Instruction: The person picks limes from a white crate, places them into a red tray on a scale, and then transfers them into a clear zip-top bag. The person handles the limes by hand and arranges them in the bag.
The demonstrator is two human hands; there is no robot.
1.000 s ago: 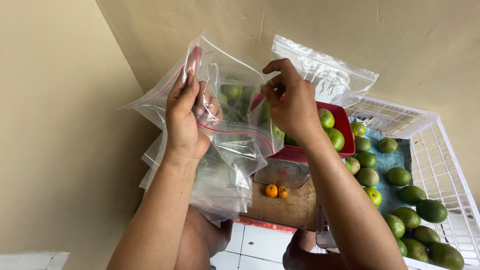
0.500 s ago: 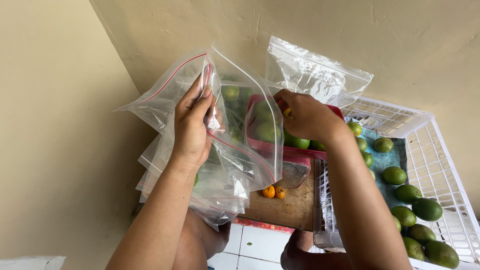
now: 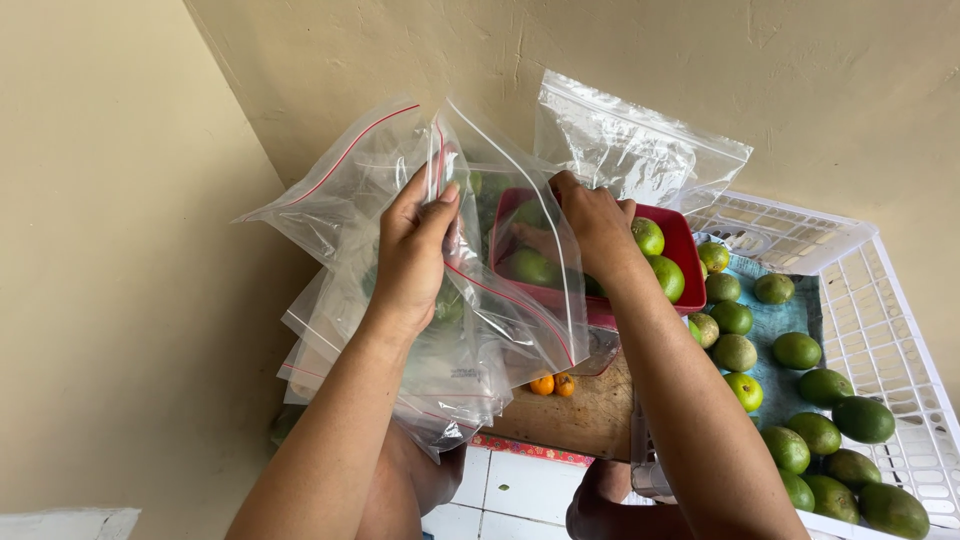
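**A:** What have I got in the hands?

**B:** From my seat, my left hand (image 3: 415, 250) is closed on a bunch of clear plastic zip bags with red seal strips (image 3: 400, 300), thumb on the front and fingers curled over the top edges. The bunch is held up in front of the beige wall (image 3: 120, 250), fanned out, the lower bags hanging down past my wrist.

**A:** And the right?

**B:** My right hand (image 3: 590, 215) pinches the rim of the frontmost clear bag (image 3: 530, 290), pulling that side away from the rest so its mouth stands open. The fingertips are folded over the plastic, so the grip is shut on the bag.

**A:** What sits behind it?

**B:** Just behind the opened bag is a red square plastic tub (image 3: 675, 250) holding a few round green limes (image 3: 655, 265); some of them show through the plastic. Another clear empty bag (image 3: 640, 145) stands up against the wall behind the tub.

**A:** Anything else nearby?

**B:** To the right is a white plastic lattice crate (image 3: 890, 330) lined with a blue sheet, with many more loose green limes (image 3: 800, 350) scattered in it. Below the bags lies a wooden board (image 3: 585, 410) with two small orange fruits (image 3: 553, 384) on it, near its edge.
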